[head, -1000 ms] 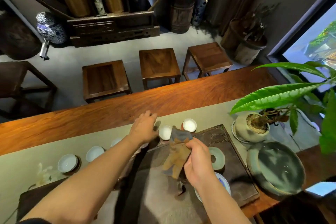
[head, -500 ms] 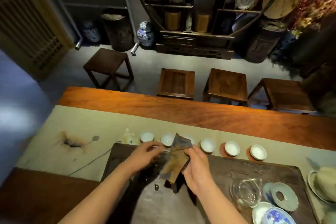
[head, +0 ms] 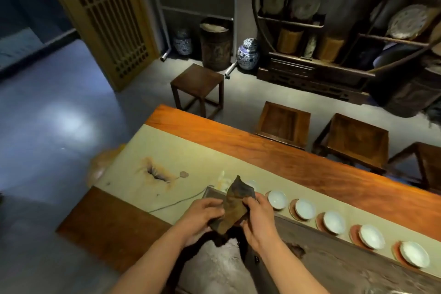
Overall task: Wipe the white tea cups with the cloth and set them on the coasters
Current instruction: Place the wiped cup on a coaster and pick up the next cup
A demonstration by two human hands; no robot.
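Observation:
A brown cloth is bunched between both my hands above the near left end of the dark tea tray. My left hand grips its lower left side and my right hand pinches its right edge. Whether a cup sits inside the cloth is hidden. Several white tea cups stand in a row on reddish coasters along the beige runner, from one just right of my right hand to the far one. Another cup peeks out behind the cloth.
The long wooden table runs diagonally. A thin cable crosses the runner left of the tray, near an ink painting. Wooden stools stand beyond the table. Shelves with plates and jars line the back wall.
The view has swung left, sliding the cup row to the right. My left hand came off the cups and now holds the cloth together with my right hand.

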